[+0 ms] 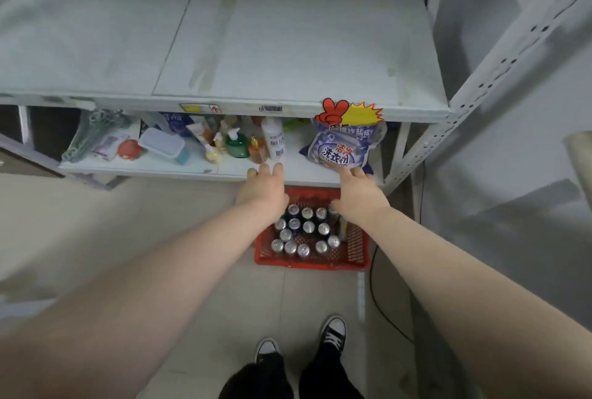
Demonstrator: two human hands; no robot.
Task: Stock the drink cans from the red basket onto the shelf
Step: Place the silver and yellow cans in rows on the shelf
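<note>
A red basket (355,251) stands on the floor below the shelf unit, holding several upright drink cans (308,228) with silver tops. Both my arms stretch down over it. My left hand (263,188) hovers above the basket's far left corner, fingers straight and holding nothing. My right hand (358,193) reaches past the basket's far right corner, and its fingertips touch the blue detergent bag (344,150) on the lower shelf (230,171). The wide upper shelf (288,46) is bare.
The lower shelf carries a white bottle (274,139), a green pump bottle (237,142), a lidded plastic box (163,145), hangers (93,136) and small items. A perforated metal upright (480,78) stands at right. A black cable (374,296) runs across the tiled floor beside my shoes (333,331).
</note>
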